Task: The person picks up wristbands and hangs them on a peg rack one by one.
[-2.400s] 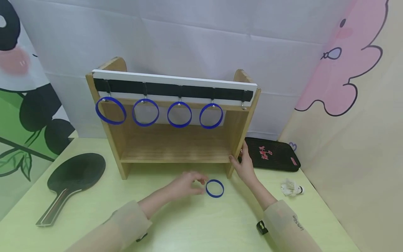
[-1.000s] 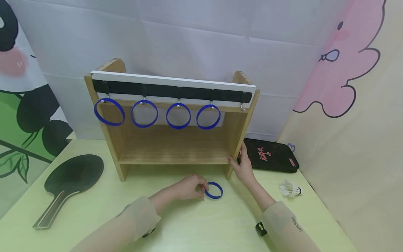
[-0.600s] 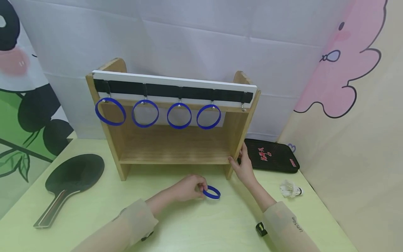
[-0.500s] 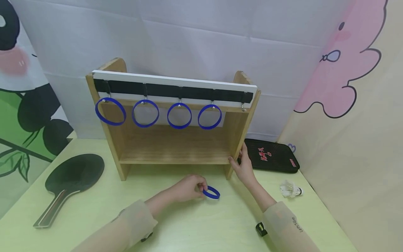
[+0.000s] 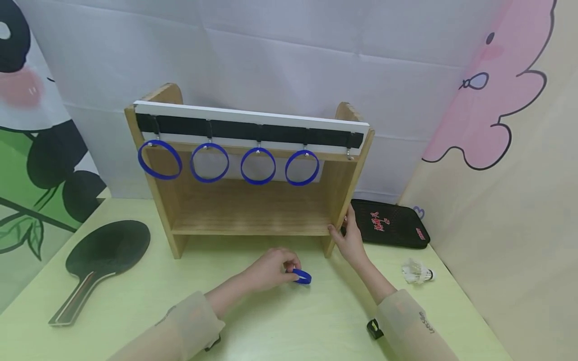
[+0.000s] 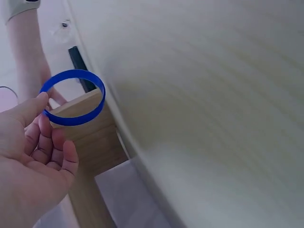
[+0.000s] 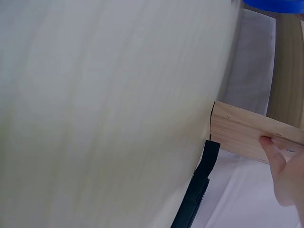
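Note:
My left hand pinches a flat-banded blue ring between thumb and fingers, low over the table in front of the wooden shelf. In the left wrist view the ring stands out beyond the fingertips, the other fingers curled below it. My right hand grips the shelf's right side panel, thumb on its front edge; the fingers behind it are partly hidden. Across the shelf's top runs a white board with a black strip. Several blue rings hang from its hooks; the rightmost hook is bare.
A dark table tennis paddle lies on the table at the left. Behind my right hand is a black zip case, with a shuttlecock nearer on the right. A white cloth hangs behind the shelf.
My left hand has reached the ring that lay on the table, taken hold of it and tilted it towards edge-on. The right hand keeps its hold on the shelf.

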### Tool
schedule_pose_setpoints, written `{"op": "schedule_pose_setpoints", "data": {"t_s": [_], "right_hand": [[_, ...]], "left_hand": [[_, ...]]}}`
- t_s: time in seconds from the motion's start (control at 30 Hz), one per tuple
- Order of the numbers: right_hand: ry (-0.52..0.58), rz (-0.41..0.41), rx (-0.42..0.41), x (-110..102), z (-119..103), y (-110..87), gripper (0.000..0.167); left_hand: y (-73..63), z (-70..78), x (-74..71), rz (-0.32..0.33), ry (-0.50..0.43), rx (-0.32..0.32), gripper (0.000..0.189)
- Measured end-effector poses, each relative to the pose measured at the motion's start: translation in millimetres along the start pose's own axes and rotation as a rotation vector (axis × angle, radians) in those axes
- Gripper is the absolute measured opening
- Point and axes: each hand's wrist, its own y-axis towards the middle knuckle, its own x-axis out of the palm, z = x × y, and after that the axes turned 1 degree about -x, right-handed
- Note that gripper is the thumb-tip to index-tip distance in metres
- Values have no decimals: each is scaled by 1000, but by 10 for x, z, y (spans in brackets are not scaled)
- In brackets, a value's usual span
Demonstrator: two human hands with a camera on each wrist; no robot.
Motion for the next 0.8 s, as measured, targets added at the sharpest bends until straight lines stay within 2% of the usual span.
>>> {"op": "schedule_pose_setpoints", "data": {"t_s": [0.13,0.43,0.8], "right_hand": [[0,-1,-6,0,15,-3,76],[3,4,-12,-5,2,-5,74],[0,1,-17,-7,-5,-6,73]], "left_hand": [[-15,72,-42,50,7,3,13],[-45,249,-218,150,10,-46,14],[-136,535,-504,217,-4,-57,13]]}}
